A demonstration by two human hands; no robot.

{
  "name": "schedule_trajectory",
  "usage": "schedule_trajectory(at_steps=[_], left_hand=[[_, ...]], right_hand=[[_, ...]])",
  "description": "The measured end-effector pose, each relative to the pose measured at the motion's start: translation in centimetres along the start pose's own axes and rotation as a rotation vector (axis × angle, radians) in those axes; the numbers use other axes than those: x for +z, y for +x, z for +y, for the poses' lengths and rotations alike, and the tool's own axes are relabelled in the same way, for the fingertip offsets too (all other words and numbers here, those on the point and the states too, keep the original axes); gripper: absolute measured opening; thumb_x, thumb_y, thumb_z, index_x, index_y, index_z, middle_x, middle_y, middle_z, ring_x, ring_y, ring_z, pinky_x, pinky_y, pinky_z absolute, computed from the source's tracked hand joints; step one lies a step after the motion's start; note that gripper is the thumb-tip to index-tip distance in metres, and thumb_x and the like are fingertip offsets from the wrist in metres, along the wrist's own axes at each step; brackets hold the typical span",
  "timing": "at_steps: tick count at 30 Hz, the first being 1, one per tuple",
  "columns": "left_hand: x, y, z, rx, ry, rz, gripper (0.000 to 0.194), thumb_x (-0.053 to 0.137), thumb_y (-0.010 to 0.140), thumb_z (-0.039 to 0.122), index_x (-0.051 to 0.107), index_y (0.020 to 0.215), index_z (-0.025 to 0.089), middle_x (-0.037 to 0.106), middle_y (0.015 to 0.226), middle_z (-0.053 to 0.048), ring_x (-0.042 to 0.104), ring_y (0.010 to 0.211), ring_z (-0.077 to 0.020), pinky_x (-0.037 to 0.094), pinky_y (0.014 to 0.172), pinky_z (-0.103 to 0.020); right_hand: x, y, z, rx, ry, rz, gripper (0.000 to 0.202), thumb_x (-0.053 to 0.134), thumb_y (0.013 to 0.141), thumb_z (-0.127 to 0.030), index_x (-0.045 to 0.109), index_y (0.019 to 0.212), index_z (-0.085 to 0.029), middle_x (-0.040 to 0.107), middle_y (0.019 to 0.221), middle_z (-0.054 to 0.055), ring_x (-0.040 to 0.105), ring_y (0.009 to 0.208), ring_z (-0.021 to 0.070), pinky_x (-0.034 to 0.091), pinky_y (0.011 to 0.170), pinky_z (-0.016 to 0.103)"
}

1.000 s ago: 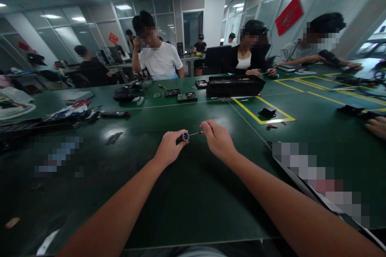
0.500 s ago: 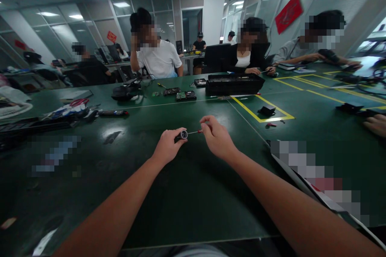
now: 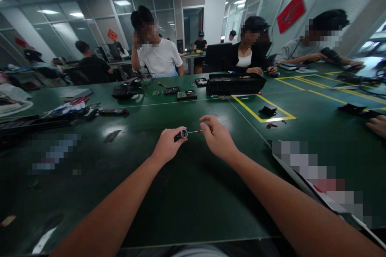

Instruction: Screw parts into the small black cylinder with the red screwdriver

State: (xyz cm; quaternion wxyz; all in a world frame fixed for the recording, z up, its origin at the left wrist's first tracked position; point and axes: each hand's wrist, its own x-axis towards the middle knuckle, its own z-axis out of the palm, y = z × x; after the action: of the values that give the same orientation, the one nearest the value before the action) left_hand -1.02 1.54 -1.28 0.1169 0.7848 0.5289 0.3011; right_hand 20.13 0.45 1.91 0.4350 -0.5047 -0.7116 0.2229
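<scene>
The left hand (image 3: 166,145) has its grip closed on a cylinder (image 3: 183,133), open end towards the camera, above the desk (image 3: 181,200). The right hand (image 3: 219,138) has its grip pinched round a red-ended screwdriver (image 3: 194,131), its shaft pointing at the cylinder's side; whether they touch, I cannot tell. Beyond them sits a black box (image 3: 237,85)
</scene>
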Motion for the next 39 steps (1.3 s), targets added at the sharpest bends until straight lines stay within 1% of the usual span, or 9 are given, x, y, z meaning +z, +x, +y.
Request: schedule_trajectory(at_steps=[4, 7, 9, 13, 16, 21, 26, 33, 39], left_hand=[[0.1, 0.0, 0.1, 0.000, 0.001, -0.016, 0.032, 0.067, 0.093, 0.027, 0.066, 0.125, 0.029, 0.070, 0.121, -0.003, 0.062, 0.107, -0.0259, 0.045, 0.103, -0.046], [0.2, -0.1, 0.2, 0.002, -0.007, -0.038, 0.035, 0.067, 0.093, 0.026, 0.065, 0.128, 0.030, 0.069, 0.123, -0.003, 0.061, 0.110, -0.0262, 0.039, 0.110, -0.051], [0.2, -0.1, 0.3, 0.016, -0.016, -0.040, 0.037, 0.067, 0.093, 0.025, 0.064, 0.129, 0.031, 0.069, 0.124, -0.003, 0.061, 0.112, -0.0259, 0.036, 0.113, -0.053], [0.2, 0.1, 0.2, 0.041, -0.014, -0.025, 0.039, 0.066, 0.094, 0.025, 0.061, 0.132, 0.029, 0.068, 0.126, -0.004, 0.059, 0.117, -0.0257, 0.030, 0.117, -0.058], [0.1, 0.2, 0.0, 0.001, -0.011, -0.022, 0.039, 0.065, 0.094, 0.026, 0.060, 0.133, 0.028, 0.068, 0.126, -0.005, 0.059, 0.117, -0.0263, 0.027, 0.118, -0.061], [0.2, 0.0, 0.2, -0.002, -0.023, -0.029, 0.040, 0.065, 0.095, 0.029, 0.060, 0.134, 0.030, 0.067, 0.129, -0.004, 0.057, 0.121, -0.0266, 0.020, 0.120, -0.064], [0.2, -0.1, 0.4, 0.007, -0.029, -0.028, 0.040, 0.065, 0.095, 0.030, 0.059, 0.134, 0.033, 0.066, 0.130, -0.003, 0.057, 0.123, -0.0266, 0.017, 0.122, -0.065], [0.2, -0.1, 0.4, -0.005, -0.012, -0.009, 0.040, 0.067, 0.093, 0.030, 0.061, 0.132, 0.033, 0.066, 0.131, -0.003, 0.057, 0.124, -0.0266, 0.019, 0.122, -0.065], [0.3, -0.1, 0.2, 0.003, 0.000, -0.016, 0.038, 0.068, 0.093, 0.029, 0.062, 0.131, 0.034, 0.068, 0.127, -0.001, 0.058, 0.122, -0.0261, 0.019, 0.121, -0.065]], right_hand=[[0.2, -0.4, -0.4, -0.070, 0.062, 0.020, 0.014, 0.057, 0.093, -0.030, 0.061, 0.104, -0.021, 0.069, 0.087, 0.005, 0.064, 0.078, 0.0199, 0.047, 0.068, 0.033], [0.6, -0.5, -0.4, -0.069, 0.120, 0.040, 0.015, 0.054, 0.095, -0.035, 0.062, 0.095, -0.022, 0.069, 0.087, 0.004, 0.064, 0.079, 0.0190, 0.048, 0.069, 0.033], [1.0, -0.2, 0.2, 0.006, 0.232, 0.095, 0.024, 0.049, 0.098, -0.043, 0.062, 0.094, -0.022, 0.066, 0.080, 0.003, 0.062, 0.072, 0.0177, 0.048, 0.067, 0.033], [1.4, 0.7, 1.7, 0.306, 0.539, 0.262, 0.032, 0.043, 0.097, -0.049, 0.054, 0.083, -0.023, 0.057, 0.068, 0.000, 0.055, 0.058, 0.0158, 0.050, 0.057, 0.032], [1.1, 0.9, 2.0, 0.263, 0.514, 0.324, 0.028, 0.049, 0.096, -0.049, 0.055, 0.084, -0.023, 0.057, 0.071, 0.000, 0.056, 0.062, 0.0157, 0.050, 0.059, 0.031], [1.0, 0.2, 1.2, 0.126, 0.383, 0.244, 0.027, 0.049, 0.099, -0.047, 0.056, 0.092, -0.023, 0.061, 0.076, 0.000, 0.058, 0.068, 0.0164, 0.048, 0.065, 0.032], [1.3, 0.0, 1.0, 0.112, 0.321, 0.213, 0.027, 0.049, 0.099, -0.046, 0.057, 0.092, -0.022, 0.062, 0.079, 0.001, 0.058, 0.070, 0.0168, 0.045, 0.065, 0.032], [0.6, -0.1, 0.2, 0.061, 0.124, 0.192, 0.043, 0.051, 0.096, -0.057, 0.066, 0.079, -0.020, 0.058, 0.061, -0.001, 0.054, 0.058, 0.0156, 0.037, 0.058, 0.030], [0.4, -0.2, 0.1, 0.009, 0.163, 0.103, 0.022, 0.047, 0.097, -0.034, 0.062, 0.106, -0.020, 0.067, 0.079, 0.002, 0.060, 0.068, 0.0172, 0.042, 0.064, 0.030]])
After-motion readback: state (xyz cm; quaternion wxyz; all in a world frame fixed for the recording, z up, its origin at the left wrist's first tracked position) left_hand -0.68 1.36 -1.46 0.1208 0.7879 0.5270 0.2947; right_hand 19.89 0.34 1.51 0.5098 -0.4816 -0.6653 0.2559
